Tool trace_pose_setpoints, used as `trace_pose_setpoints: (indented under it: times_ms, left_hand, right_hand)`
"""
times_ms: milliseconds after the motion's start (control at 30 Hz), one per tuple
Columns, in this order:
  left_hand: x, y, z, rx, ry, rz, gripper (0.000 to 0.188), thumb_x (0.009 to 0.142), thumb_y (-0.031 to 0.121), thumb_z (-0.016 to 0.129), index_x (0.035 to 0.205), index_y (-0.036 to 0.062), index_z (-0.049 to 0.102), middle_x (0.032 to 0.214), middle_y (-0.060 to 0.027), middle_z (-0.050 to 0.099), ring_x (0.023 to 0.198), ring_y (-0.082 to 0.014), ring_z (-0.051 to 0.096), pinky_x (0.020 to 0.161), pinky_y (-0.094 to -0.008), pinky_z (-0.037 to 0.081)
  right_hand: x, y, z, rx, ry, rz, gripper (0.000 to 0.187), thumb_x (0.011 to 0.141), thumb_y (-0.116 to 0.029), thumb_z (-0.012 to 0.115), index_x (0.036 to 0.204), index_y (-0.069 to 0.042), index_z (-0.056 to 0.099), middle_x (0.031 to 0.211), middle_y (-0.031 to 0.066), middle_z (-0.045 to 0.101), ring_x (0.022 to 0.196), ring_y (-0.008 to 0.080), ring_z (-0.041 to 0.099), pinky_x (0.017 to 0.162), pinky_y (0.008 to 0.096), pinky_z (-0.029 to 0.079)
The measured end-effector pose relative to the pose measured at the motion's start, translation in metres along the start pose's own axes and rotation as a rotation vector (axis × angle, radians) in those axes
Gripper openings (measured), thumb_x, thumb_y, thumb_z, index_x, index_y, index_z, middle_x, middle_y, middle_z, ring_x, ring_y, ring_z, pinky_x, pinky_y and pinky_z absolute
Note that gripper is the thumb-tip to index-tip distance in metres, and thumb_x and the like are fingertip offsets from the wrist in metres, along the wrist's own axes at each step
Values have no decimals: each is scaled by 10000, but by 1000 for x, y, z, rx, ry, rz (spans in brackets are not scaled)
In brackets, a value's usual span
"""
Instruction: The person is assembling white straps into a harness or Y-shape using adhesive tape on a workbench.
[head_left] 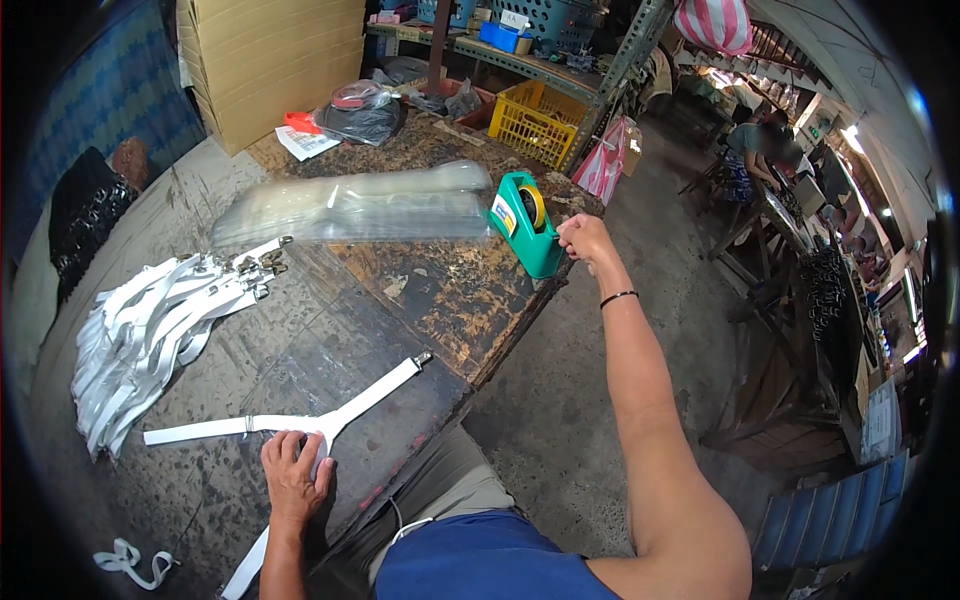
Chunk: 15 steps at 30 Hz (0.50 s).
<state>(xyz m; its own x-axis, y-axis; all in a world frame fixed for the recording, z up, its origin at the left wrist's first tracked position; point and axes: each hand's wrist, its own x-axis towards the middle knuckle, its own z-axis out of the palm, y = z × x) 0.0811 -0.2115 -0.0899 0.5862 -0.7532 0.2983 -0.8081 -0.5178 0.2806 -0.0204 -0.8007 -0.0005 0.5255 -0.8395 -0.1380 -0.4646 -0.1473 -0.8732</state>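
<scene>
My left hand (290,475) lies over the junction of white Y-shaped elastic suspenders (370,393), its fingers laid on the straps. One strap reaches up to the right and ends in a metal clip; another runs left, and a third passes down beside my left forearm. Out to the right, my right hand (586,240) is closed in a pinch at the near end of a green tape dispenser (540,258) holding a yellow-cored roll of tape (537,208). The pinched tape end is mostly hidden by my fingers.
A heap of white suspenders (165,335) with metal clips lies left. Behind it are clear plastic sleeves (350,205). A loose white strap (135,562) sits lower left. A cardboard box (275,70), black plastic bag (360,115) and yellow crate (535,122) stand farther back. People work at far right.
</scene>
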Motion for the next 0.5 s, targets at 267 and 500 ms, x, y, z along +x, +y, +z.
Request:
trace_pose_setpoints:
  times_ms: [267, 500]
  left_hand:
    - [3, -2, 5, -1, -7, -25, 453, 772, 222, 742, 1208, 130, 660, 1193, -132, 564, 1196, -363, 485, 1053, -528, 350]
    - [2, -3, 5, -6, -8, -32, 448, 773, 211, 739, 1207, 132, 661, 1197, -130, 562, 1198, -365, 480, 1054, -522, 352]
  right_hand:
    - [-16, 15, 7, 218, 92, 15, 409, 922, -111, 675, 1258, -19, 462, 787, 77, 635, 596, 112, 549, 513, 274, 460]
    - [-19, 18, 9, 298, 86, 76, 290, 998, -182, 566, 1229, -28, 482, 779, 61, 631, 583, 92, 536, 523, 265, 465]
